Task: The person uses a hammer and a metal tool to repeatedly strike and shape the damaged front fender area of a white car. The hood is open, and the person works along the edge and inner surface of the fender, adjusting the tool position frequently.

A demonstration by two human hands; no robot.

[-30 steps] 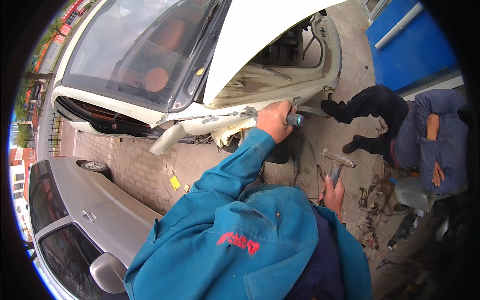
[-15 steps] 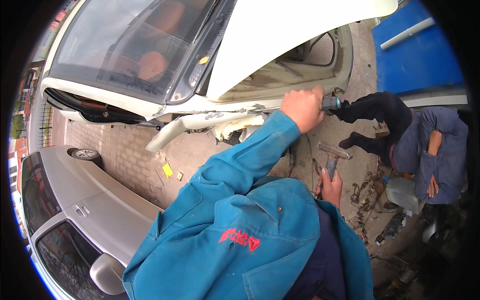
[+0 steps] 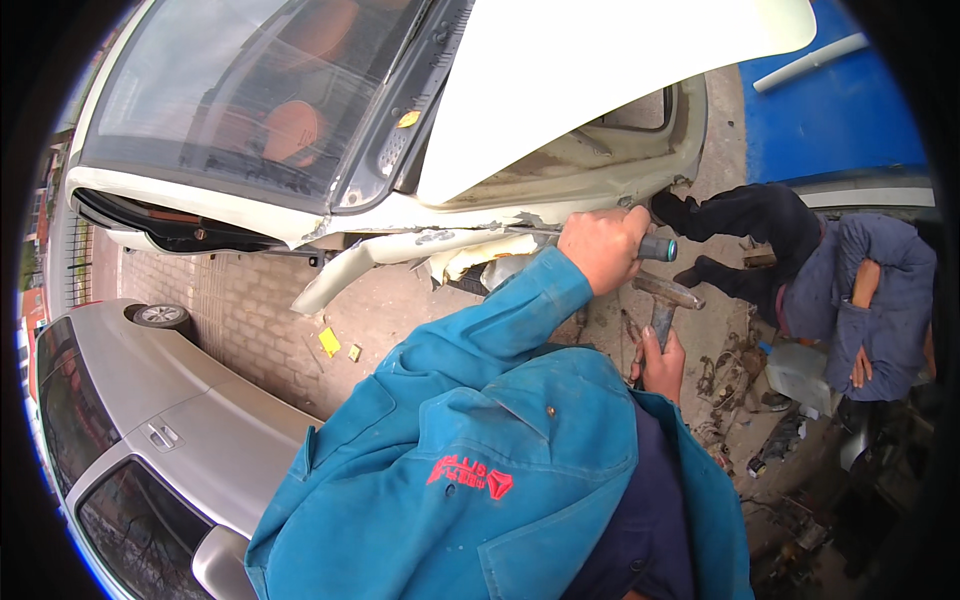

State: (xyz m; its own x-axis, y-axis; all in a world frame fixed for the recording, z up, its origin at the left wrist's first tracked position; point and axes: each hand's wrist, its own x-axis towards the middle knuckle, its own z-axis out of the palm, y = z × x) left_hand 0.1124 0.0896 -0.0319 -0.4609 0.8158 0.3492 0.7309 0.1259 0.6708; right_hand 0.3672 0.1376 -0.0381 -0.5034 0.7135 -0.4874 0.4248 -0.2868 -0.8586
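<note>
My left hand (image 3: 605, 248) is closed around a screwdriver (image 3: 657, 248) with a dark handle and a teal-ringed butt. Most of its shaft is hidden by my fist; the thin part beyond points left at the torn edge of the cream car body (image 3: 465, 215). Below, my right hand (image 3: 660, 365) grips the handle of a hammer (image 3: 668, 291), its rusty head up and close beneath the screwdriver's butt, apart from it. A bent cream metal strip (image 3: 345, 268) hangs loose from the car, left of my left hand.
The raised cream panel (image 3: 600, 70) overhangs the work. A silver car (image 3: 200, 400) stands at lower left. On the right another person (image 3: 880, 290) sits with legs stretched toward the car, beside scattered parts (image 3: 740, 375) and a clear plastic container (image 3: 800, 380). A blue panel (image 3: 830, 110) lies behind.
My left hand and the screwdriver have shifted slightly downward, bringing the butt closer to the hammer head. My right hand keeps its grip on the hammer; the whole view has shifted a little.
</note>
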